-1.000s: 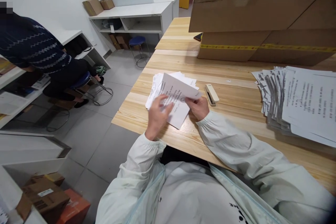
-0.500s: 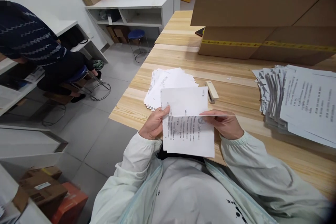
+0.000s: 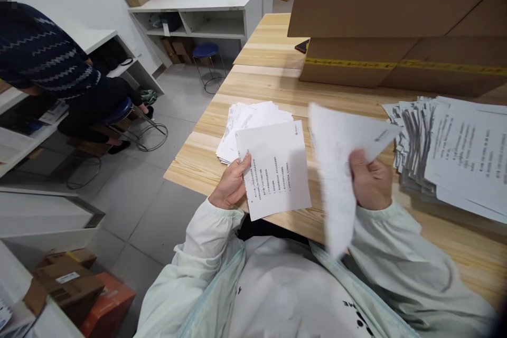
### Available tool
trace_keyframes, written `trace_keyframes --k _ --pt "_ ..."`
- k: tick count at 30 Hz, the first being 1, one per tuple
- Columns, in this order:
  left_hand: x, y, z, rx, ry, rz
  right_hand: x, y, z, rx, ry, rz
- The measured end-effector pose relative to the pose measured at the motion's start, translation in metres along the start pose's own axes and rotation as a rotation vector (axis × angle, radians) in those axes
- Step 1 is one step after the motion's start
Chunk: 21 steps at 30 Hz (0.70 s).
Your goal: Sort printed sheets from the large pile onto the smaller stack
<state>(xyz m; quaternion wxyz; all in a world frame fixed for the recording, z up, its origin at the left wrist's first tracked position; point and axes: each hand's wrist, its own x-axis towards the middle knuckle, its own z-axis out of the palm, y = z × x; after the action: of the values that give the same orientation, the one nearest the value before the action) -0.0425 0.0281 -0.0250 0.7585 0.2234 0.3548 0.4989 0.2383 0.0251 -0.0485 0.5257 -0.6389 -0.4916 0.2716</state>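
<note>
Your left hand is pinching the left edge of a printed sheet, thumb on top, holding it just above the near edge of the wooden table; your right hand is gripping a second sheet by its upper part, and that sheet is blurred and hanging tilted, its lower corner dangling toward your lap at about 6 o'clock. The two sheets are apart, with a gap of bare table between them.

At 11 o'clock from your left hand a loose pile of white papers is lying on the table, partly hidden behind the sheet you are holding; at 3 o'clock from your right hand a big fanned stack of printed papers is spreading to the frame edge; at 12 o'clock large cardboard boxes are crowding the far side of the table. Off at 9 o'clock another person in a dark patterned sweater is sitting on a stool, well apart from you.

What could go wrong, as I judge it: the right sheet is held at one spot only, so it could crease or slip free; its trailing corner could be brushing the fanned stack's near edge and dragging pages out of order; the left sheet, pinched at one edge, could be sagging onto the pile and mixing with it.
</note>
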Motion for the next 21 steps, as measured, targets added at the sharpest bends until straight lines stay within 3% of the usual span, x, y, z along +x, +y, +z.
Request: trace_keyframes --k 4,8,11,14,16,18,21 --pt "-0.001 -0.008 0.013 -0.031 -0.052 -0.034 -0.027 -0.018 0.024 -0.061 -0.019 -0.054" --pt "-0.005 -0.017 0.028 -0.01 -0.128 -0.04 -0.033 -0.017 0.03 -0.098 -0.052 -0.157" --pt "-0.01 -0.014 0.037 0.095 -0.174 -0.015 -0.03 -0.015 0.03 -0.005 0.036 -0.212" --pt "-0.018 -0.002 0.048 0.289 -0.245 0.076 -0.022 -0.02 0.023 0.263 0.125 -0.292" --pt "-0.021 0.009 0.056 0.448 -0.298 0.17 -0.017 -0.026 0.014 0.402 0.055 -0.293" --pt "-0.021 0.015 0.063 0.597 -0.342 0.268 -0.016 -0.031 0.003 0.433 0.002 -0.288" --pt "-0.016 0.015 0.068 0.717 -0.36 0.388 -0.02 -0.036 -0.008 0.38 0.028 -0.367"
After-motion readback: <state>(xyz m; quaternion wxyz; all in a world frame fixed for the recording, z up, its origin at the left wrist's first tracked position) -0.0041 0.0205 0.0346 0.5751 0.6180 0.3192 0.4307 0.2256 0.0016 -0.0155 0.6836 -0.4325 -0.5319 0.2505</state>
